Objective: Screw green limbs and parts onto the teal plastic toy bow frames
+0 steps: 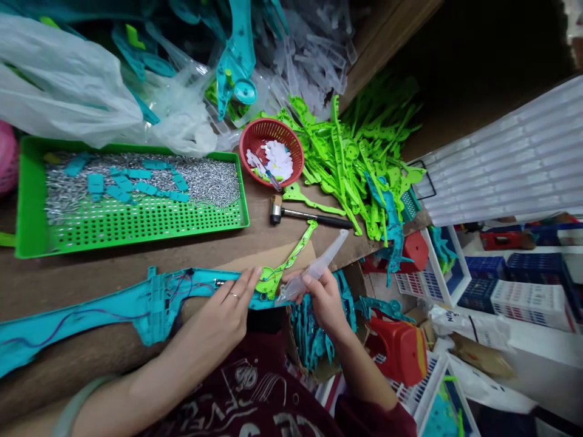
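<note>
My left hand (232, 303) lies with its fingers stretched out and close together over a long blue plastic half-shell (104, 309) with thin wires along it. Its fingertips touch the round end of a bright green plastic arm (271, 280), which sits at the shell's right end and points up to the right. What the left thumb does is hidden. My right hand (324, 297) is closed, pinching a translucent plastic cover (321, 261) between thumb and fingers. The cover is tilted up to the right, its lower end close beside the green arm.
Beyond the hands lie a mallet (314, 216) and a loose green arm (310, 199). A green tray (136, 237) holds small metal pieces and blue parts. A red basket (296, 149) holds white pieces. Piled green arms (346, 158) fill the back right; blue shells (314, 334) stand below the table edge.
</note>
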`<act>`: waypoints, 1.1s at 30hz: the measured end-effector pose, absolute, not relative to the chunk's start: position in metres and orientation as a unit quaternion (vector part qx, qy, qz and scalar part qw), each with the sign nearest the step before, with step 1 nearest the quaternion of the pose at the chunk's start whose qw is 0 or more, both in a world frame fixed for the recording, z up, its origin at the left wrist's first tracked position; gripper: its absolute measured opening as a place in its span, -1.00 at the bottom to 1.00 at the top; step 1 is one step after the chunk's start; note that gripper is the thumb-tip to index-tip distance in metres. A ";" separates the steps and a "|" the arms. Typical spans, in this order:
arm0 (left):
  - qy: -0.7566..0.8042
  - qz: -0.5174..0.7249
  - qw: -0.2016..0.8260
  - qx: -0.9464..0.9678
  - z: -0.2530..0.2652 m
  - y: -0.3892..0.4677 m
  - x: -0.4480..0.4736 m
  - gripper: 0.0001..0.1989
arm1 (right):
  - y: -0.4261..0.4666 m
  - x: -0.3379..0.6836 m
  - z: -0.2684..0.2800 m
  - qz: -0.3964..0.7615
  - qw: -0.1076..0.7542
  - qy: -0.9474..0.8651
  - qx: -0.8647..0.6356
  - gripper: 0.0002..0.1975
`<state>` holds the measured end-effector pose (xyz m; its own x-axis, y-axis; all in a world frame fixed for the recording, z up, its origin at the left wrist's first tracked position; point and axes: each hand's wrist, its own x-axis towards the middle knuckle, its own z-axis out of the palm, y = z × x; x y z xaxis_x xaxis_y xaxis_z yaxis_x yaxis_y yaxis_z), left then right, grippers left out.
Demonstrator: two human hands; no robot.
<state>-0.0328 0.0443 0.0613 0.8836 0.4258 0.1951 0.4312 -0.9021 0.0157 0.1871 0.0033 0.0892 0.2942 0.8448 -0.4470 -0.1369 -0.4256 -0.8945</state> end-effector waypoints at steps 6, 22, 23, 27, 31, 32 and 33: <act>-0.213 -0.101 0.010 -0.972 0.061 0.045 -0.033 -0.57 | 0.009 0.175 0.095 0.566 0.463 -0.257 -0.632 -0.73; -0.228 -0.092 -0.012 -0.969 0.062 0.040 -0.031 -0.55 | -0.013 0.180 0.107 0.502 0.378 -0.391 -0.673 -0.64; -0.227 -0.091 -0.012 -0.969 0.062 0.040 -0.031 -0.55 | -0.013 0.180 0.108 0.500 0.375 -0.401 -0.669 -0.62; -0.223 -0.104 -0.016 -0.969 0.060 0.041 -0.031 -0.58 | -0.009 0.180 0.110 0.511 0.357 -0.418 -0.661 -0.59; -0.211 -0.145 -0.032 -0.966 0.059 0.050 -0.033 -0.64 | -0.005 0.181 0.113 0.516 0.334 -0.419 -0.668 -0.60; -0.207 -0.153 -0.039 -0.966 0.059 0.053 -0.033 -0.66 | -0.004 0.181 0.113 0.514 0.330 -0.422 -0.670 -0.60; -0.205 -0.160 -0.045 -0.965 0.060 0.055 -0.034 -0.66 | -0.004 0.181 0.114 0.513 0.327 -0.425 -0.671 -0.60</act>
<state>-0.0337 0.0548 0.0598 0.8649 0.4094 0.2904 0.3806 -0.9121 0.1523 0.1806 -0.0040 0.1143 0.1135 0.9051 -0.4097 0.2347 -0.4251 -0.8742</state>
